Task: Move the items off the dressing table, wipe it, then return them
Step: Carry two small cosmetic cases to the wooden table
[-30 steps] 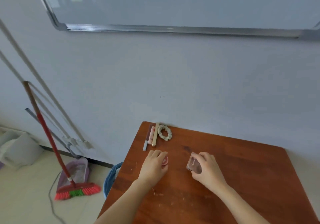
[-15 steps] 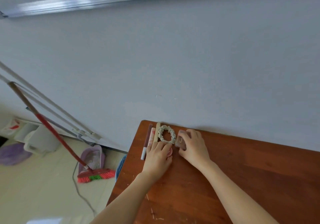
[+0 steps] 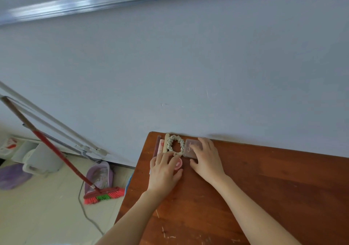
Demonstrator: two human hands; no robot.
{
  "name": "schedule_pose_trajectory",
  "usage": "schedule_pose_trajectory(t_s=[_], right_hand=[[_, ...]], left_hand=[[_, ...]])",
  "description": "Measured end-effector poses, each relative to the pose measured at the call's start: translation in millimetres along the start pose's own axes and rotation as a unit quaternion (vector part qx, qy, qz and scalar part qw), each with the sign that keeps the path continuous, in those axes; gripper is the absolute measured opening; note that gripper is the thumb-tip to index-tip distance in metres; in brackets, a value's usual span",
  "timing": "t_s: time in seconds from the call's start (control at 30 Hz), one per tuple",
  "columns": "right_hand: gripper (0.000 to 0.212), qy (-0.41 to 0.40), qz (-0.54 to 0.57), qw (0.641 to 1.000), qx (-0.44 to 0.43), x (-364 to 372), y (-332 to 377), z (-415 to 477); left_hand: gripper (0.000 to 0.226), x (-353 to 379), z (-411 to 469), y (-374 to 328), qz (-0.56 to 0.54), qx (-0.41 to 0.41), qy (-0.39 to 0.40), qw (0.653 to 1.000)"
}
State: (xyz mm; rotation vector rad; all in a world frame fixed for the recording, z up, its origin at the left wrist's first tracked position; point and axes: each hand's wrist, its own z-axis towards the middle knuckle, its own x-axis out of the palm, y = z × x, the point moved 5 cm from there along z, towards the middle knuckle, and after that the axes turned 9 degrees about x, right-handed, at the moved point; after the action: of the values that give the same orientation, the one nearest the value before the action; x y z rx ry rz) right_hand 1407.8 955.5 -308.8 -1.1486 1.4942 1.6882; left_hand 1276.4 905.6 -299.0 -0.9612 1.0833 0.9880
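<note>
Left hand [image 3: 166, 169] grips small round pink pot [image 3: 179, 164] at far-left corner of brown wooden surface [image 3: 273, 188]; right hand [image 3: 206, 158] lies flat-fingered on clear pink rectangular compact [image 3: 188, 149] alongside. Risk: crowded cluster, so sliding either could shove pale fabric scrunchie [image 3: 175, 144].

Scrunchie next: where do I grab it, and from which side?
Pinch the far arc of the scrunchie from straight above. It lies flat as an open ring, so a fingertip can drop into the hole. The beige stick flanks its left, the compact case its right, and the left hand covers its near end, so the wall-side arc looks freest.
</note>
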Motion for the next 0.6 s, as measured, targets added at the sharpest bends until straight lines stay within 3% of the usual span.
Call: schedule_pose_trajectory(t_s=[0.13, 0.33, 0.5, 0.6], right_hand=[[0.042, -0.023, -0.008, 0.999, 0.025, -13.1, -9.4, -24.5], [0.039, -0.033, -0.017, 0.997, 0.062, -47.8, -6.5, -52.6], [0.039, -0.082, -0.036, 0.989, 0.117, -77.1, -3.3, -85.5], [0.038, -0.117, -0.042, 0.978, 0.167, -88.5, -2.0, -114.3]], left_hand=[[0.026, -12.5, -11.4, -2.4, 0.007, -0.020, -0.035, 0.999], [0.038, -34.8, -9.1, -7.4, -0.003, 0.012, -0.029, 0.999], [0.032, -55.4, 2.4, -18.5, -0.048, 0.047, -0.053, 0.996], [0.040, -66.2, 4.8, -26.7, -0.080, 0.094, -0.052, 0.991]])
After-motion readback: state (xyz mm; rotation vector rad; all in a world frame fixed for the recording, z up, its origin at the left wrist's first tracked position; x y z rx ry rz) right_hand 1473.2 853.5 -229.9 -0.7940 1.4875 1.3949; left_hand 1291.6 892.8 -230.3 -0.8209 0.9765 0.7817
